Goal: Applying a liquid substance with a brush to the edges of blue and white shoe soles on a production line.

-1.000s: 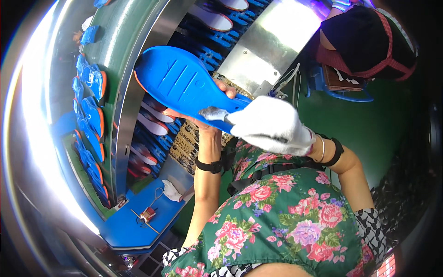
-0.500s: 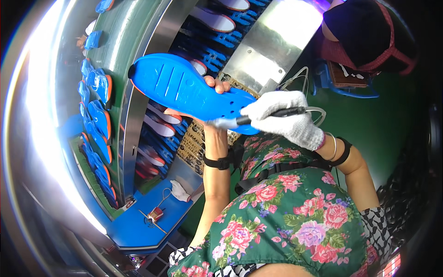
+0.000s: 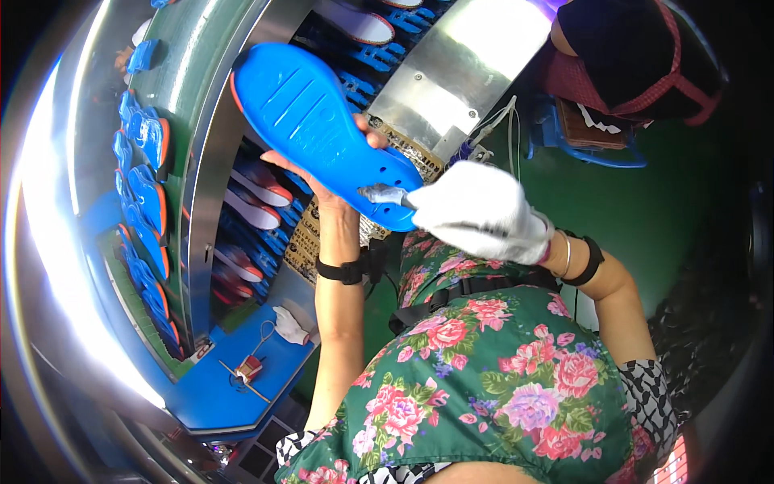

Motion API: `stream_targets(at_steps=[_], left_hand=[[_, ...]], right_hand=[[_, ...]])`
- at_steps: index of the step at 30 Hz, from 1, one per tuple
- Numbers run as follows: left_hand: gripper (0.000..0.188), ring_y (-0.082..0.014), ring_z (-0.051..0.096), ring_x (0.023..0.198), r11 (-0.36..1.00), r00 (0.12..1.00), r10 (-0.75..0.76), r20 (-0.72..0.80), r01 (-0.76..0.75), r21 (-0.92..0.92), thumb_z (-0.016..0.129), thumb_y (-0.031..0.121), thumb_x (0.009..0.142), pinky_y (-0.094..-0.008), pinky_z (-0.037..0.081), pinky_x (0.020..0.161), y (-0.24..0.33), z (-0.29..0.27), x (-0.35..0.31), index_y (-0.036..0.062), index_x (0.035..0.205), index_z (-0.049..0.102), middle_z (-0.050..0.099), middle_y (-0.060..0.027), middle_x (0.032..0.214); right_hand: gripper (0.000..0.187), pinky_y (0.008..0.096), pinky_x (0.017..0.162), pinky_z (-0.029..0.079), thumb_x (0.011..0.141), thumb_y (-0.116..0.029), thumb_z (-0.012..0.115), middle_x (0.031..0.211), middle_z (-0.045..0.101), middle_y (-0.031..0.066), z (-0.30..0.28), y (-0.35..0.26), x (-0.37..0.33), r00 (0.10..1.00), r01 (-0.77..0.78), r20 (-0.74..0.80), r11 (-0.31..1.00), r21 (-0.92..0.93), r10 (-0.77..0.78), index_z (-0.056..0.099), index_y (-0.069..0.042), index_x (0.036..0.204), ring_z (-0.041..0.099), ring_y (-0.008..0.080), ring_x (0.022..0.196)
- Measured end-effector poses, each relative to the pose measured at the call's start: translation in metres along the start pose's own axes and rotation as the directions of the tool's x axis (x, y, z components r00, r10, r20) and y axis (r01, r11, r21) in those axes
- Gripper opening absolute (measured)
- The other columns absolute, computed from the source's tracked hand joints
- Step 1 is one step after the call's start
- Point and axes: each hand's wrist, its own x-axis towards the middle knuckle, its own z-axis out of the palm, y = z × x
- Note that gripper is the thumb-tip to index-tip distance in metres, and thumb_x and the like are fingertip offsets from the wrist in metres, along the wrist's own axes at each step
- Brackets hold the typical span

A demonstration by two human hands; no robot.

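Observation:
A blue shoe sole [image 3: 302,105] with several grooves, small holes and an orange edge at its toe is held up tilted before me. My bare left hand [image 3: 326,192] grips it from beneath, thumb along one edge and fingertips curled over the other. In a white knitted glove, my right hand [image 3: 476,210] is closed around a brush [image 3: 383,194]. The brush's pale bristles touch the sole's narrower end among the holes. Most of the brush handle is hidden by the glove.
Blue soles [image 3: 147,198] lie along a green conveyor belt [image 3: 193,73] at left. More soles [image 3: 256,211] fill a rack below it. A metal panel [image 3: 435,77] stands behind. On a blue table [image 3: 214,399] rests a white glove [image 3: 289,325]. A blue stool [image 3: 601,157] stands at right.
The sole has shifted slightly left and turned, its toe end now higher. My right hand has rolled over, hiding the black brush handle, and the bristles now press farther in among the holes.

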Motion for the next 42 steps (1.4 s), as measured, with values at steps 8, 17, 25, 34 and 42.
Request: stream_targets(at_steps=[8, 17, 25, 34, 42], left_hand=[[0.122, -0.0316, 0.061, 0.075, 0.983, 0.981, -0.171, -0.092, 0.177, 0.057, 0.054, 0.096, 0.058, -0.0423, 0.05, 0.068, 0.01, -0.01, 0.005, 0.0009, 0.135, 0.048, 0.065, -0.0199, 0.101], [0.134, -0.0397, 0.069, 0.095, 0.882, 0.881, -0.468, 0.067, 0.47, -0.03, 0.04, 0.101, 0.058, -0.0525, 0.06, 0.079, 0.011, -0.023, 0.009, 0.0004, 0.147, 0.04, 0.063, -0.028, 0.117], [0.133, -0.0428, 0.068, 0.098, 0.734, 0.818, -0.462, -0.342, 0.569, 0.371, 0.034, 0.1, 0.06, -0.0554, 0.06, 0.08, 0.013, -0.019, 0.011, 0.002, 0.149, 0.039, 0.061, -0.0316, 0.122], [0.117, -0.0392, 0.066, 0.109, 0.866, 0.852, -0.5, -0.156, 0.486, -0.12, 0.024, 0.093, 0.076, -0.0577, 0.058, 0.087, 0.01, -0.03, 0.007, 0.0048, 0.153, 0.034, 0.056, -0.026, 0.136], [0.052, -0.0333, 0.062, 0.118, 0.961, 0.954, -0.212, -0.212, 0.163, -0.225, 0.043, 0.041, 0.106, -0.0502, 0.052, 0.102, -0.048, -0.019, -0.025, 0.0023, 0.14, 0.048, 0.058, -0.0184, 0.137]], right_hand=[[0.017, 0.035, 0.074, 0.057, 0.075, -0.003, 0.08, 0.093, 0.076, 0.0093, 0.005, 0.0, 0.0, 0.979, -0.202, 0.09, 0.947, 0.248, 0.185, 0.075, -0.006, 0.091, 0.071, 0.0236, 0.084], [0.027, 0.0367, 0.07, 0.055, 0.077, -0.007, 0.077, 0.108, 0.074, 0.0077, 0.009, 0.005, -0.005, 0.935, 0.005, 0.348, 0.981, 0.192, -0.073, 0.075, -0.011, 0.104, 0.068, 0.0257, 0.083], [0.027, 0.0361, 0.067, 0.055, 0.075, -0.008, 0.079, 0.102, 0.074, 0.0093, 0.01, 0.008, 0.004, 0.878, 0.071, 0.46, 0.985, 0.154, -0.135, 0.075, -0.01, 0.101, 0.067, 0.0257, 0.08], [0.011, 0.0332, 0.081, 0.057, 0.074, 0.006, 0.076, 0.094, 0.074, 0.0145, -0.002, 0.013, 0.012, 0.826, -0.563, 0.327, 0.658, 0.499, 0.459, 0.075, 0.001, 0.084, 0.071, 0.0214, 0.089], [0.014, 0.0288, 0.077, 0.055, 0.082, 0.003, 0.075, 0.094, 0.073, 0.0099, -0.027, 0.029, 0.041, 0.863, -0.483, -0.001, 0.825, 0.294, 0.506, 0.075, 0.002, 0.095, 0.07, 0.0155, 0.087]])
